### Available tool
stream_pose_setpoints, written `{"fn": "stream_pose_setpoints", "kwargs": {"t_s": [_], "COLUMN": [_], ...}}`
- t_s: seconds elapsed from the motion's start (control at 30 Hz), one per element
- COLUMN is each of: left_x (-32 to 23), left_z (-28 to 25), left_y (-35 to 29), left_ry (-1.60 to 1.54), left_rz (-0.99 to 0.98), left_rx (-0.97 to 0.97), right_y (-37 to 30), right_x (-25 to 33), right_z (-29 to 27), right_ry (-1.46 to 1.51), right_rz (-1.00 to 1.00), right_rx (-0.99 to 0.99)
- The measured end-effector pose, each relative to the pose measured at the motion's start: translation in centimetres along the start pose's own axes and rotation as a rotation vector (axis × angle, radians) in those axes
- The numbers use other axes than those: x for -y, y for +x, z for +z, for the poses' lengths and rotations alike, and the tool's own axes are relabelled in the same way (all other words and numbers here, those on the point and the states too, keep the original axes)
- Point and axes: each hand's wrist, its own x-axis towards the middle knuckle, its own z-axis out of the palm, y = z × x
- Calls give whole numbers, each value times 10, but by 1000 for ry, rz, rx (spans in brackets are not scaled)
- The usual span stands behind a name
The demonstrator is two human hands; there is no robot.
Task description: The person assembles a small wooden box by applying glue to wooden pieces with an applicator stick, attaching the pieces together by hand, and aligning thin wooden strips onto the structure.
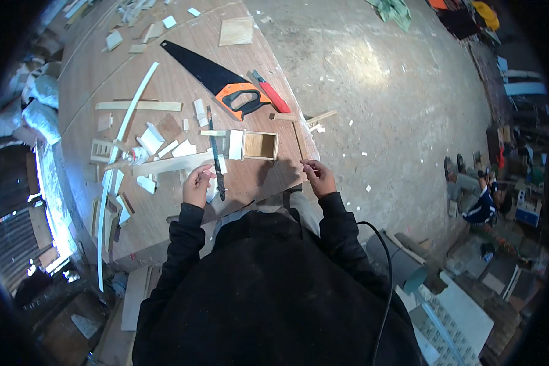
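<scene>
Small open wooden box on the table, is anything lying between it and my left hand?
Yes: a long dark strip lies between your left hand and the wooden box, nearer the hand, with a pale scrap just beyond it.

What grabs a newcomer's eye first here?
Probably the handsaw with its orange-and-black handle, lying diagonally on the workbench, upper centre of the picture. Next, the small open-topped wooden box, nearer the person than the saw. Then long pale strips toward the bench's left.
</scene>
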Motion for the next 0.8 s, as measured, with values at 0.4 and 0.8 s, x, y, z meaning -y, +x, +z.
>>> {"fn": "stream_pose_setpoints", "kwargs": {"t_s": [0.4, 0.8], "left_x": [20, 66], "left_z": [128, 218], "left_y": [-75, -39], "left_ry": [-240, -449], "left_rz": [-91, -107], "left_rx": [-136, -406], "right_y": [89, 140], "right_x": [-22, -11], "right_z": [-22, 19], "right_ry": [-205, -339], "right_rz": [-243, -417], "right_rx": [235, 331]}}
